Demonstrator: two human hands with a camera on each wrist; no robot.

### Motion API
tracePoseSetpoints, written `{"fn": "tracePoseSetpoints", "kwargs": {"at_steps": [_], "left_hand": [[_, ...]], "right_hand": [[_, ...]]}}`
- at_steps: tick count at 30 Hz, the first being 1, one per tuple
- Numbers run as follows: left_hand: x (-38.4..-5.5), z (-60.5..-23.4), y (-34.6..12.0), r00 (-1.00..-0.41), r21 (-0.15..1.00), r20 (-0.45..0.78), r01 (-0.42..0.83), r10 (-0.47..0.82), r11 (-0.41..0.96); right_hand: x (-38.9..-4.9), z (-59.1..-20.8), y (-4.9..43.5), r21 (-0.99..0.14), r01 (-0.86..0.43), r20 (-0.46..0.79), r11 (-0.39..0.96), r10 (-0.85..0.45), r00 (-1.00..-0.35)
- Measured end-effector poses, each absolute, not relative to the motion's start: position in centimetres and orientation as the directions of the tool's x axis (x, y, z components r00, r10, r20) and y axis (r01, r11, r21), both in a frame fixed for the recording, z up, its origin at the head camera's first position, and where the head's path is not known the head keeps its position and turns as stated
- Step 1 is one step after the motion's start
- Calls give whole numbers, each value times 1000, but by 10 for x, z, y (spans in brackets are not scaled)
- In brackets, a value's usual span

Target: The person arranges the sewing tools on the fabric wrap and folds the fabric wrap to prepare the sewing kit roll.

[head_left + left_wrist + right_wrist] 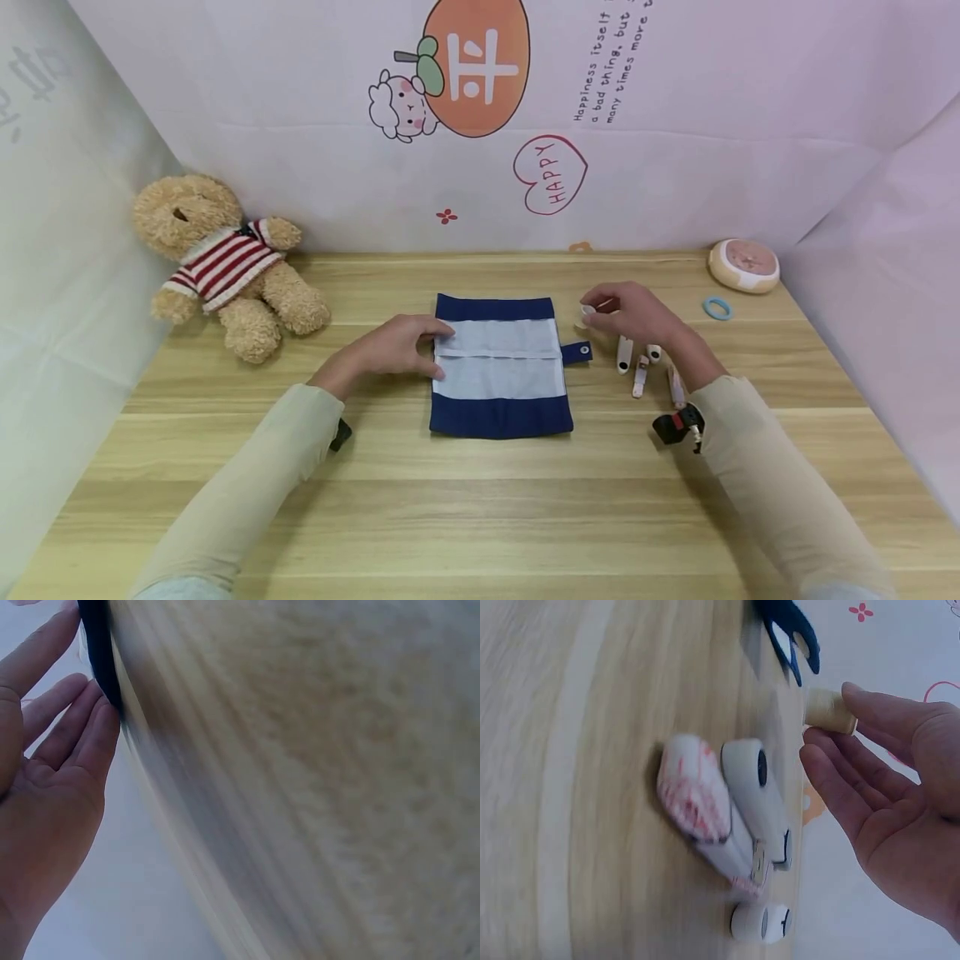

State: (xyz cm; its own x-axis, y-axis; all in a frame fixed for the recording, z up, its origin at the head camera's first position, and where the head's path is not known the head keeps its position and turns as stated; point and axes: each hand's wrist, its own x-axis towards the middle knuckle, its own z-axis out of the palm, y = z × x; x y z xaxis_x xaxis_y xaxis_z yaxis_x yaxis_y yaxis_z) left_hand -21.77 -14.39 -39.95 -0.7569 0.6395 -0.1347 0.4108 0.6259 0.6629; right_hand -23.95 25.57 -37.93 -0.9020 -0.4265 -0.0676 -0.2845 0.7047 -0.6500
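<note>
A dark blue fabric case [500,417] lies unfolded on the table, with pale inner pockets and a snap strap [576,352] toward the right. My left hand [397,343] rests at its left edge, fingertips overlapping the fabric, fingers fairly straight. In the left wrist view, the fingers [86,742] meet the dark edge. Right of the case, my right hand [630,312] pinches a small cream-coloured roll [829,711] between thumb and fingers. Below that hand lie several small items, among them a white one with a black dot [624,354] and a pink-patterned nail clipper [640,377].
A teddy bear [225,267] in a striped sweater leans at the back left. At the back right are a round cream case [745,265] and a blue ring [717,308]. White printed sheets [315,167] wall in the wooden table [480,517].
</note>
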Motion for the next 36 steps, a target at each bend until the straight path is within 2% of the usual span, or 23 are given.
{"fn": "tracePoseSetpoints", "kwargs": {"at_steps": [8, 28, 36], "left_hand": [[-219, -401, -146, -764, 721, -136, 360, 630, 592], [-219, -400, -143, -747, 640, -121, 445, 654, 626], [-220, -399, -143, -753, 645, -129, 431, 645, 631]], "right_hand": [[-241, -374, 241, -692, -289, -44, 662, -438, -898], [-252, -369, 190, -762, -311, -32, 568, -513, -858], [-255, -361, 173, -771, -286, -52, 570, -504, -862]]}}
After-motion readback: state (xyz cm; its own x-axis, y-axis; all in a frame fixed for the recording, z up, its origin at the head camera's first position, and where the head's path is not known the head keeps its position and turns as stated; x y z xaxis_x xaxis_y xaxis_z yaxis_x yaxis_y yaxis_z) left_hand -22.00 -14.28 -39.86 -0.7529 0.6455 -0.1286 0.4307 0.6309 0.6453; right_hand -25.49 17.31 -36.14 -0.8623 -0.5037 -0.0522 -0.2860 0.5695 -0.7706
